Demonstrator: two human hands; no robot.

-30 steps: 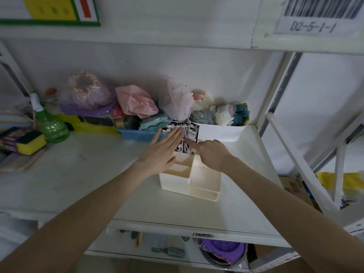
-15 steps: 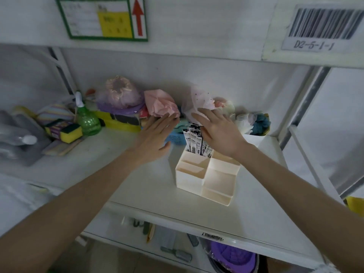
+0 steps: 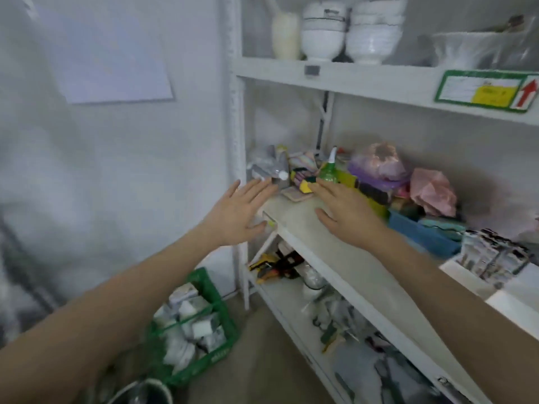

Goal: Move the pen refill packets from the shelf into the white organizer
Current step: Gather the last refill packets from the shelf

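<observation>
now both hands, left [image 3: 236, 217] and right [image 3: 347, 217], are spread flat and empty at the shelf's [image 3: 344, 266] left end, having left the organizer [image 3: 478, 282] (far right), where the packets [image 3: 493, 258] stand; transfer appears complete.

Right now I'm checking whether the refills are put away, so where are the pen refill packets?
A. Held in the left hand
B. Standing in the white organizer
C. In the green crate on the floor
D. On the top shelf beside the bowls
B: the pen refill packets stand upright in the white organizer at the right edge, and both hands are open and empty.
</observation>
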